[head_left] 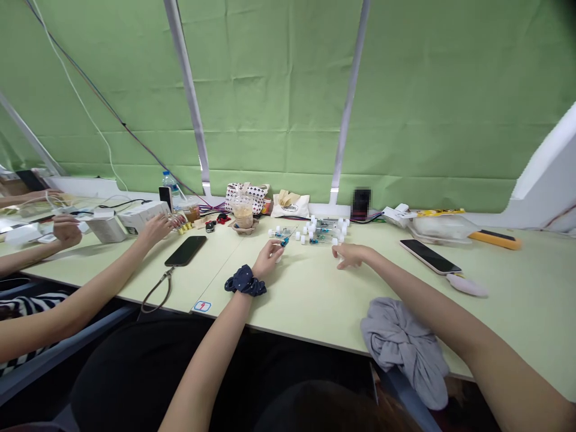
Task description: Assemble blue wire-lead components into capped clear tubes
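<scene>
My left hand (269,258), with a dark blue scrunchie (246,281) on its wrist, pinches a small blue tool with a thin shaft (285,241); it looks like a small screwdriver. Just beyond lies a pile of clear tubes with white caps (328,227), bluish pieces showing inside. Right of centre, my right hand (351,255) hangs low over the table at the near side of the pile, its index finger and thumb apart. A white cap (335,241) lies close to those fingertips. Nothing shows clearly between them.
A drink cup (243,213) and a printed bag (256,195) stand behind on the left. Phones lie left (186,251) and right (431,257). Grey cloth (402,342) hangs over the front edge. At left, a co-worker's hand (157,228) reaches among small parts beside white boxes (144,216).
</scene>
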A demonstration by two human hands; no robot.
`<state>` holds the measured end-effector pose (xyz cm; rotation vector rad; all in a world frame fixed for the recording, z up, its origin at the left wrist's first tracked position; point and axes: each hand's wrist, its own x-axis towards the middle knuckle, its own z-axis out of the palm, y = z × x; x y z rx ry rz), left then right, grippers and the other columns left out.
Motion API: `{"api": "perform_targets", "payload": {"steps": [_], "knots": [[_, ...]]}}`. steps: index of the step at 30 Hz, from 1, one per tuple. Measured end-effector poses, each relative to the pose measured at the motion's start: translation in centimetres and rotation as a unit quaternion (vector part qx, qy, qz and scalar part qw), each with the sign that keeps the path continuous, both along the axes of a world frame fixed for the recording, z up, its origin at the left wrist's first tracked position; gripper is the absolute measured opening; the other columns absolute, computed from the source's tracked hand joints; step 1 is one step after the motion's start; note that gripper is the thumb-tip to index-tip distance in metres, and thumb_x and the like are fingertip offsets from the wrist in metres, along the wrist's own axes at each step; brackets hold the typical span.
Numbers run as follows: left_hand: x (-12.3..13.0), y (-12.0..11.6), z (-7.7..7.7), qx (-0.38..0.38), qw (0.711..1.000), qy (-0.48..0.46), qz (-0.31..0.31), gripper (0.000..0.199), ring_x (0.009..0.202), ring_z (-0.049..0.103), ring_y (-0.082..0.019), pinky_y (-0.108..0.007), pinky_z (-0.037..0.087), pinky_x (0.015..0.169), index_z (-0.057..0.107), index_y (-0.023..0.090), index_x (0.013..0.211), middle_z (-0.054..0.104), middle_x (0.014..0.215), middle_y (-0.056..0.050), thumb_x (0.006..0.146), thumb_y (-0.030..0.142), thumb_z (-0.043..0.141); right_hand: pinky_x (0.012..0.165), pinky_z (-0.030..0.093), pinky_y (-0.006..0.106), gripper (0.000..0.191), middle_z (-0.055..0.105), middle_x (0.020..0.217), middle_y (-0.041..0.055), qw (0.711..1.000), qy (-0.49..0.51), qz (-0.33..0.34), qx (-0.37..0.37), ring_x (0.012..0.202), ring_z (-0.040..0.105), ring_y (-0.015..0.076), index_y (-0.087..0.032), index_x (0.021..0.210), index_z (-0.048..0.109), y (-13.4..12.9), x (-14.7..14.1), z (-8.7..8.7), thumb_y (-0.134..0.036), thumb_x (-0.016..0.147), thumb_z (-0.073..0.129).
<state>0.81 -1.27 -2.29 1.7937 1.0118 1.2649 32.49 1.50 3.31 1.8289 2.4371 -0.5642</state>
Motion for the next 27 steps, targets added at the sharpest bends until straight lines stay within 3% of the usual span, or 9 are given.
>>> {"api": "perform_targets", "payload": {"steps": [2, 5, 9, 12, 18, 22, 27], "knots": [[0.0, 0.0, 0.0, -0.005, 1.000, -0.003, -0.003, 0.049, 0.086, 0.060, -0.018, -0.027, 0.045, 0.066, 0.048, 0.018, 0.112, 0.063, 0.097, -0.008, 0.079, 0.053, 0.057, 0.044, 0.040, 0.022, 0.024, 0.060, 0.077, 0.0067, 0.998, 0.055, 0.005, 0.018, 0.054, 0.052, 0.0117, -0.017, 0.078, 0.058, 0.0, -0.1, -1.0, -0.023, 0.063, 0.075], [0.0, -0.1, 0.1, -0.004, 1.000, -0.001, -0.004, 0.050, 0.083, 0.059, -0.017, -0.027, 0.045, 0.064, 0.049, 0.017, 0.111, 0.063, 0.095, -0.008, 0.079, 0.053, 0.057, 0.048, 0.041, 0.020, 0.014, 0.061, 0.076, 0.0061, 0.979, 0.199, 0.013, 0.042, 0.060, 0.053, 0.0117, -0.017, 0.076, 0.057, 0.5, -1.4, -0.7, -0.025, 0.073, 0.068], [0.1, -0.4, 0.4, -0.005, 1.000, 0.010, -0.019, 0.050, 0.081, 0.059, -0.017, -0.025, 0.044, 0.061, 0.049, 0.017, 0.114, 0.063, 0.094, -0.008, 0.081, 0.053, 0.055, 0.054, 0.045, 0.020, 0.023, 0.064, 0.086, 0.0053, 0.894, 0.445, -0.021, 0.056, 0.063, 0.055, 0.0099, -0.017, 0.090, 0.056, 1.7, -4.9, 1.2, -0.038, 0.082, 0.057], [0.1, -0.6, 0.5, -0.006, 0.999, 0.021, -0.033, 0.051, 0.082, 0.059, -0.017, -0.024, 0.044, 0.062, 0.049, 0.017, 0.117, 0.062, 0.095, -0.008, 0.081, 0.054, 0.054, 0.053, 0.044, 0.020, 0.028, 0.065, 0.085, 0.0050, 0.842, 0.537, -0.018, 0.042, 0.062, 0.055, 0.0095, -0.016, 0.091, 0.056, 2.2, -7.7, 2.3, -0.043, 0.081, 0.057], [0.2, -0.7, 0.7, -0.007, 0.999, 0.029, -0.046, 0.053, 0.079, 0.058, -0.016, -0.025, 0.045, 0.064, 0.049, 0.018, 0.120, 0.061, 0.094, -0.008, 0.082, 0.056, 0.051, 0.047, 0.037, 0.019, 0.026, 0.063, 0.075, 0.0019, 0.854, 0.518, 0.014, 0.048, 0.051, 0.047, 0.0068, -0.016, 0.081, 0.055, 1.7, -10.8, 3.1, -0.042, 0.080, 0.058], [0.5, -1.1, 1.3, -0.011, 0.999, 0.016, -0.049, 0.053, 0.068, 0.055, -0.012, -0.026, 0.046, 0.067, 0.050, 0.017, 0.120, 0.060, 0.087, -0.006, 0.084, 0.056, 0.048, 0.042, 0.030, 0.019, 0.023, 0.064, 0.076, 0.0019, 0.858, 0.510, -0.006, 0.059, 0.045, 0.039, 0.0051, -0.017, 0.079, 0.048, 1.3, -11.0, 3.4, -0.039, 0.082, 0.056], [0.8, -1.6, 1.9, -0.048, 0.997, 0.000, -0.067, 0.054, 0.056, 0.049, -0.008, -0.022, 0.043, 0.056, 0.054, 0.015, 0.116, 0.060, 0.081, -0.005, 0.083, 0.056, 0.049, 0.043, 0.028, 0.019, 0.026, 0.066, 0.076, 0.0030, 0.868, 0.493, -0.014, 0.064, 0.045, 0.037, 0.0057, -0.019, 0.081, 0.042, 1.6, -11.1, 2.7, -0.042, 0.081, 0.056]]}}
